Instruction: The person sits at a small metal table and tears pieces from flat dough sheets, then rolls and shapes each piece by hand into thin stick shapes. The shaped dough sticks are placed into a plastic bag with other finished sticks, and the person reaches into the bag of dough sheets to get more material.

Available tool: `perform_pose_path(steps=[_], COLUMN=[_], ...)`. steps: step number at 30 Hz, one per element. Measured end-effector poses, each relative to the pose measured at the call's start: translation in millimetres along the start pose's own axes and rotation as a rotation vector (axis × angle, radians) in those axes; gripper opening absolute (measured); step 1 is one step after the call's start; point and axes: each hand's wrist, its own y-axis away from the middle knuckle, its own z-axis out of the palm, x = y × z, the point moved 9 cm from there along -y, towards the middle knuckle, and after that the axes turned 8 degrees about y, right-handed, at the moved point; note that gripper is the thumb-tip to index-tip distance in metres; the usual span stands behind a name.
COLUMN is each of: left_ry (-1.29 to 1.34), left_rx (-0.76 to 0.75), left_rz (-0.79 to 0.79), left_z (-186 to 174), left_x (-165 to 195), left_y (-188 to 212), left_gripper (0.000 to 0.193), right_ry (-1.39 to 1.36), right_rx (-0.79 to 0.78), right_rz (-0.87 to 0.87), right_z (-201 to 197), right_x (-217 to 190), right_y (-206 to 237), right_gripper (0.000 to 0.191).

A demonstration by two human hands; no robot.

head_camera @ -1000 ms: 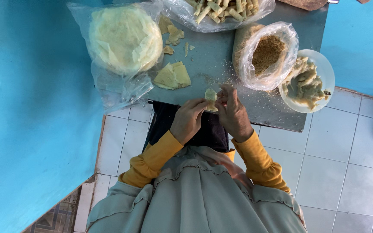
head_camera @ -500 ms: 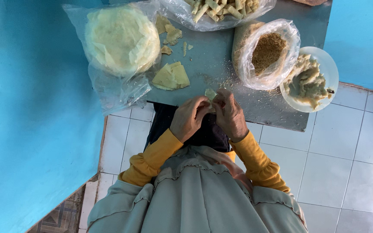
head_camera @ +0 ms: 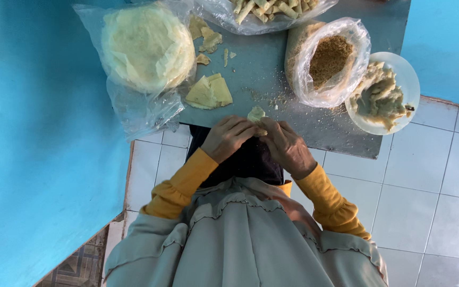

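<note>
Pale wrapper piece pinched between both hands at the near edge of the grey surface, its folded top poking up above the fingertips. Beyond that, from largest down:

Blue wall along the left side, white tiled floor on the right.

Grey surface at the top, dusted with crumbs near the middle.

Round stack of thin pale wrappers in a clear plastic bag at the far left corner, loose plastic hanging over the surface edge.

Clear bag of brown crumbs, open at the top, right of centre and touching the white bowl.

White bowl of pale mashed filling at the right edge, overhanging the surface a little.

Bag of finished rolled sticks at the top, cut off by the frame (only its lower part seen).

Small pile of cut, triangular wrapper pieces just beside the big stack, with smaller scraps farther back.

Left hand curled, fingers pressed onto the wrapper piece from the left. Right hand curled likewise, thumb and fingers closing on the same piece from the right; both hands touching each other at the fingertips. Yellow sleeves on both forearms.
</note>
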Motion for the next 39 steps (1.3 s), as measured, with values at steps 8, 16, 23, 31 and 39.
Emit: perform_pose_path(steps=[8, 16, 23, 31, 39], left_ry=[0.097, 0.058, -0.162, 0.096, 0.076], left_rx=[0.001, -0.009, -0.008, -0.191, -0.162], left_rz=[-0.253, -0.286, -0.067, -0.466, -0.429], left_z=[10, 10, 14, 40, 29], left_x=[-15, -14, 4, -55, -51], left_y=[-9, -9, -3, -20, -17], left_gripper=[0.02, 0.013, 0.022, 0.011, 0.014], right_ry=[0.056, -0.119, 0.098, -0.173, -0.099], right_rx=[-0.045, -0.162, 0.058, -0.135, -0.033], right_rz=[-0.117, 0.009, -0.22, -0.015, -0.082], right_z=[-3, 11, -2, 19, 10], right_x=[1, 22, -6, 32, 16], right_y=[-14, -44, -12, -37, -30], right_gripper=[0.037, 0.049, 0.046, 0.065, 0.07])
